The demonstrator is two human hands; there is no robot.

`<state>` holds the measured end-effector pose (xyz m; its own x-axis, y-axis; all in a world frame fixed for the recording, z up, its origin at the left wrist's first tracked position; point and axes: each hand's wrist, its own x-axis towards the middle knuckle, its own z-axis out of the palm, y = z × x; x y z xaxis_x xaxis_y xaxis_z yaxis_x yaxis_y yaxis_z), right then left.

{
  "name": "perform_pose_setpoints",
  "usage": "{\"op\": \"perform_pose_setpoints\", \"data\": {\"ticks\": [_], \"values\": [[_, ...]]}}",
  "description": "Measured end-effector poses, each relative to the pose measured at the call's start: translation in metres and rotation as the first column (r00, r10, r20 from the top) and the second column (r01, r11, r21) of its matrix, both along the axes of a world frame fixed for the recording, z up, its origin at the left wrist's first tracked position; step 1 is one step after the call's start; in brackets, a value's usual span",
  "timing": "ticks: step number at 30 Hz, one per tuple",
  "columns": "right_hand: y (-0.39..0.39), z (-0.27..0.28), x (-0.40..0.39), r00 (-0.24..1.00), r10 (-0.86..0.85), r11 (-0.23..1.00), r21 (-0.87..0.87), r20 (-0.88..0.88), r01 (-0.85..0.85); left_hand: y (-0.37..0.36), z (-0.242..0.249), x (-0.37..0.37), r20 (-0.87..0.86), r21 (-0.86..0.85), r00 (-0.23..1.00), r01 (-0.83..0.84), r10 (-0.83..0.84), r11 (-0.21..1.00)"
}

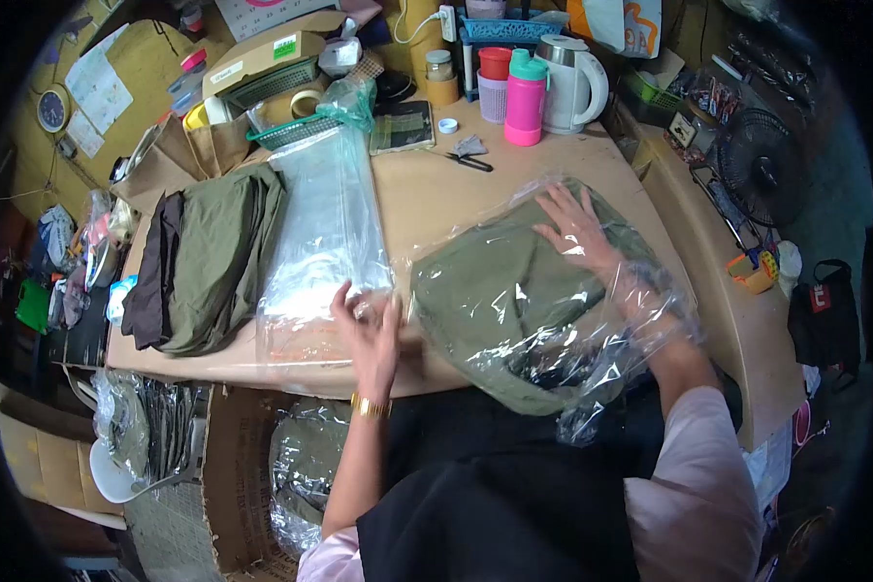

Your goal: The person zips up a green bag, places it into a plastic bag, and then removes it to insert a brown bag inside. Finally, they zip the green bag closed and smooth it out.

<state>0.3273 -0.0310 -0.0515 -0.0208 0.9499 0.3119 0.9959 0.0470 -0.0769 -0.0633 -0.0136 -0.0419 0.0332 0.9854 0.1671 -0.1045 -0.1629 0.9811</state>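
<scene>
You're resting your right hand [577, 230], fingers spread, on the bagged green cloth [490, 286], while your left hand [370, 330] is hovering just beside it, fingers blurred, seemingly apart.

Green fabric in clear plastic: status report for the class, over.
Right hand spread over green fabric. Left hand beside it, fingers apart. Fabric lies in clear plastic. Loose folds crumple around right forearm.

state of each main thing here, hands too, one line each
Clear bag: open, around right forearm
Right hand: spread, inside clear bag
Left hand: half curled, grip unclear
Bagged green cloth: lying flat
Unbagged green cloth: folded, stacked
Pink bottle: upright, capped
Kettle: upright, lid shut
Printed cardboard box: open
</scene>
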Motion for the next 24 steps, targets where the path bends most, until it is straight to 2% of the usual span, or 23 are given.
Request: {"op": "perform_pose_setpoints", "data": {"ticks": [1,2,3,5,6,8,9,11,12,13,14,15,16,17,18,19,20,21,22,23,24], "values": [[-0.009,0.012,-0.015,1.000,-0.005,1.000,0.007,0.001,0.005,-0.016,0.001,-0.016,-0.055,-0.056,0.989,0.135,-0.138,0.989],[-0.029,0.034,-0.046,0.990,-0.144,0.982,-0.121,0.005,0.143,-0.035,0.006,-0.024,0.015,-0.115,0.958,0.286,-0.286,0.951],[-0.042,0.044,-0.067,0.960,-0.278,0.928,-0.250,0.027,0.276,-0.051,0.015,-0.031,-0.004,-0.341,0.895,0.417,-0.445,0.842],[-0.045,0.029,-0.074,0.957,-0.290,0.903,-0.327,0.019,0.280,-0.071,0.017,-0.021,-0.264,-0.252,0.859,0.378,-0.439,0.891],[-0.043,0.026,-0.079,0.961,-0.278,0.908,-0.328,-0.004,0.261,-0.072,0.005,-0.008,-0.264,-0.263,0.853,0.385,-0.450,0.885],[-0.028,0.021,-0.079,0.966,-0.260,0.916,-0.315,0.011,0.250,-0.062,-0.022,0.017,-0.401,0.123,0.846,0.429,-0.351,0.895],[-0.019,0.020,-0.076,0.964,-0.266,0.916,-0.310,0.009,0.256,-0.064,-0.017,0.016,-0.403,0.128,0.844,0.435,-0.354,0.891],[-0.001,0.026,-0.067,0.977,-0.211,0.929,-0.307,0.020,0.207,-0.072,0.012,0.015,-0.231,-0.117,0.844,0.469,-0.483,0.875],[0.007,0.025,-0.059,0.976,-0.218,0.928,-0.304,0.024,0.214,-0.080,0.037,0.006,-0.203,-0.381,0.812,0.449,-0.547,0.808],[0.017,0.024,-0.052,0.990,-0.141,0.944,-0.302,0.002,0.136,-0.079,0.045,-0.004,-0.201,-0.378,0.811,0.453,-0.549,0.808],[0.021,0.024,-0.048,0.998,-0.062,0.953,-0.299,-0.020,0.053,-0.075,0.051,-0.016,-0.407,-0.308,0.653,0.559,-0.638,0.769],[0.019,0.024,-0.049,0.998,-0.059,0.953,-0.298,-0.019,0.051,-0.070,0.054,-0.027,-0.600,-0.265,0.458,0.660,-0.656,0.703],[0.014,0.024,-0.054,0.997,-0.007,0.962,-0.272,-0.071,-0.012,-0.061,0.060,-0.034,-0.704,-0.139,0.508,0.587,-0.497,0.798],[0.006,0.023,-0.059,0.991,0.048,0.967,-0.243,-0.123,-0.077,-0.048,0.069,-0.034,-0.734,0.091,0.616,0.507,-0.286,0.857],[-0.009,0.024,-0.066,0.990,0.056,0.966,-0.244,-0.126,-0.086,-0.024,0.064,-0.037,-0.764,0.284,0.638,0.461,-0.092,0.841],[-0.034,0.027,-0.072,0.994,0.083,0.953,-0.285,-0.073,-0.100,-0.002,0.068,-0.032,-0.769,0.393,0.635,0.383,0.071,0.836],[-0.062,0.032,-0.077,0.994,0.112,0.939,-0.326,-0.017,-0.111,0.017,0.077,-0.021,-0.745,0.478,0.646,0.344,0.166,0.808],[-0.093,0.039,-0.078,0.986,0.166,0.941,-0.293,-0.034,-0.168,0.053,0.056,-0.014,-0.719,0.556,0.656,0.345,0.229,0.756],[-0.127,0.046,-0.079,0.975,0.218,0.940,-0.259,-0.049,-0.223,0.080,0.041,-0.006,-0.776,0.469,0.606,0.366,0.176,0.804],[-0.161,0.054,-0.080,0.964,0.196,0.946,-0.222,-0.180,-0.234,0.093,0.039,0.006,-0.813,0.309,0.580,0.367,0.044,0.877],[-0.192,0.047,-0.085,0.685,-0.338,0.895,-0.446,-0.645,0.021,0.102,0.039,0.016,-0.826,0.140,0.555,0.365,-0.094,0.920]]}}
